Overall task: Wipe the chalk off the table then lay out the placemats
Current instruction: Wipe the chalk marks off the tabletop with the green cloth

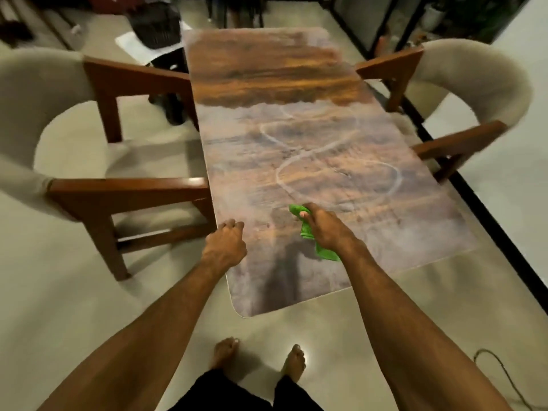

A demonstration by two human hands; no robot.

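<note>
A long wooden table [267,72] runs away from me. White chalk loops [335,173] and a hazy chalk film cover its near half; the far half looks darker and cleaner. My right hand [323,229] grips a bunched green cloth [305,229] and holds it on the tabletop just below the loops. My left hand [226,238] sits at the table's left edge with its fingers curled and nothing in them. No placemats are in view.
Two cushioned wooden armchairs flank the table, one on the left [98,185] and one on the right [456,137]. A dark basket [157,25] stands on the floor beyond the far left corner. A cable [501,378] lies on the floor at lower right. My bare feet [258,357] stand at the table's near end.
</note>
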